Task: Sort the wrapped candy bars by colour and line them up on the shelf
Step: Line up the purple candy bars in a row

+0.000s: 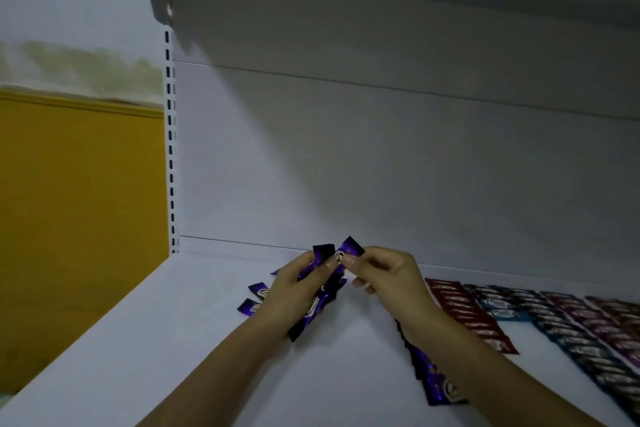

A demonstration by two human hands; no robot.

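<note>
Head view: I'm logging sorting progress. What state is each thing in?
Left hand, gripping a bunch of purple wrapped candy bars.
Right hand, pinching one purple bar by its upper end.
Two loose purple bars, flat on white shelf.
Red wrapped bars, lined in a row.

White shelf (194, 350) carries red, blue and purple candy bars (467, 315) in rows.

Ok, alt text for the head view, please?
The left hand grips a bunch of purple candy bars above a white shelf while the right hand pinches one bar. A red row and a blue row lie at right.
</note>
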